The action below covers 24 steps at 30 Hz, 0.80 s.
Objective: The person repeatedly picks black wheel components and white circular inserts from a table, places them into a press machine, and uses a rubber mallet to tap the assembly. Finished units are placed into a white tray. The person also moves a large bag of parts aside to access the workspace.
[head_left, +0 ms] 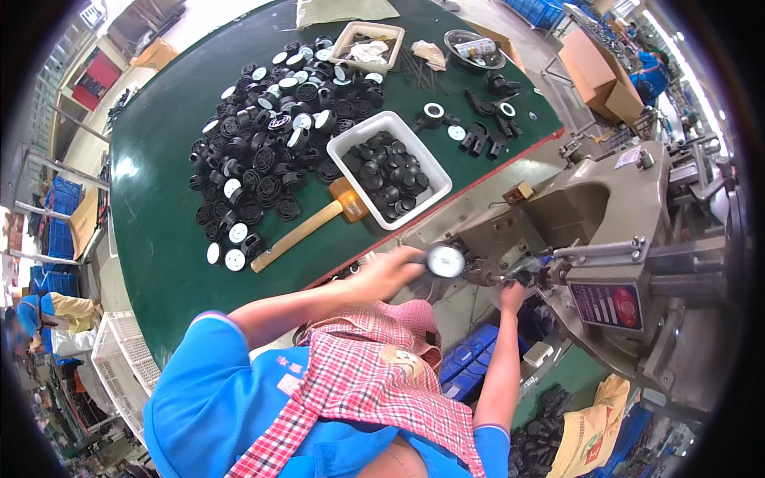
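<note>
the step in hand looks like handling parts at the machine (647, 187), right of frame. mid-frame, the left hand (396, 269) pinches a blurred, white-faced black wheel (445, 261); the right hand (514, 296) meets a dark part (523, 276) by the machine, grip unclear. the next move likely calls for steady alignment.

Pale printing lines a dark purple rectangular plate (606, 306), beside a round red emblem, on the big grey metal machine (657, 187). Red printed characters mark the crumpled yellow woven sack (588, 434). Small pale characters stand on the chest of the bright blue short-sleeved cloth shirt (209, 390).
</note>
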### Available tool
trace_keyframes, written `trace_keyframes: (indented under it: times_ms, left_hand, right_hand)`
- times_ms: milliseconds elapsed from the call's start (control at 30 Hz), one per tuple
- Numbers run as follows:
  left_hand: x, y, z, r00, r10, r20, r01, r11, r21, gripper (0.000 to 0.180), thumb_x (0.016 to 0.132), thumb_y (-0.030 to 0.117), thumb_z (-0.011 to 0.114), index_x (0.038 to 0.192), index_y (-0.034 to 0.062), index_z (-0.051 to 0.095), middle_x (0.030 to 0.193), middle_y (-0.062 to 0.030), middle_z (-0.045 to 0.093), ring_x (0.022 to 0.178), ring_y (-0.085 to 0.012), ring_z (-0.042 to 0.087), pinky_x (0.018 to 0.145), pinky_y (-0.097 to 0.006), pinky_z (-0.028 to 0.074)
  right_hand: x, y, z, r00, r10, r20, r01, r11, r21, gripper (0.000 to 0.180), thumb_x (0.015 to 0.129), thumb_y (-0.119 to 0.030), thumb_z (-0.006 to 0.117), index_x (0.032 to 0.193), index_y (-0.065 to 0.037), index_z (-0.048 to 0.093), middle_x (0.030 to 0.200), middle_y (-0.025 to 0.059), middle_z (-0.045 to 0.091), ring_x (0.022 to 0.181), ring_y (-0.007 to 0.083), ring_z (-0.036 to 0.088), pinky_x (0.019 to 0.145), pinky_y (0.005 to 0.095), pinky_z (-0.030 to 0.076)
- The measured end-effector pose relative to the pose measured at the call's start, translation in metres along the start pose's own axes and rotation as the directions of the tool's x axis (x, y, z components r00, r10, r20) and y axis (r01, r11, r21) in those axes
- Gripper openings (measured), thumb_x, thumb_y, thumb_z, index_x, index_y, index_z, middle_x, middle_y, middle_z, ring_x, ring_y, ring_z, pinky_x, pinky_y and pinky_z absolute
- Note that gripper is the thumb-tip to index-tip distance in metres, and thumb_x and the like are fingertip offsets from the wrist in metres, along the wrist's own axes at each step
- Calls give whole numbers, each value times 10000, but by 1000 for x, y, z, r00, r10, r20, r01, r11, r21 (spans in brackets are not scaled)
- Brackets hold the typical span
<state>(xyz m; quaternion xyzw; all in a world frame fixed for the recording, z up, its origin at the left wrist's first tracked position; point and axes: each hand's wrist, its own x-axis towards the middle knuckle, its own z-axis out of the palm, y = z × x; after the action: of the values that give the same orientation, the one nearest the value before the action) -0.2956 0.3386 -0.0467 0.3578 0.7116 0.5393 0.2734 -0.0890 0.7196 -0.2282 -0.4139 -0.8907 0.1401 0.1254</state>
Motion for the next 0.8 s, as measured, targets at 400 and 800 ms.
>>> trace_keyframes:
  times_ms: [400,800]
  left_hand:
    - [-64,-24,-97,834,51,-549,425,575,699,269,931,326,625,1116,132,649,882,-123,669,791,-337,674,651,-442,532]
    - [108,-31,-69,950,-42,-308,302,363,882,233,810,309,709,803,77,720,823,-108,693,843,-310,662,777,-448,487]
  right_hand:
    - [34,51,19,966,-231,-115,180,923,-341,171,803,-205,675,906,-69,677,863,214,696,847,435,671,724,517,530]
    - [3,-73,-126,797,-194,572,-514,279,811,219,921,-171,700,1113,-84,643,959,-4,650,858,99,615,797,236,491]
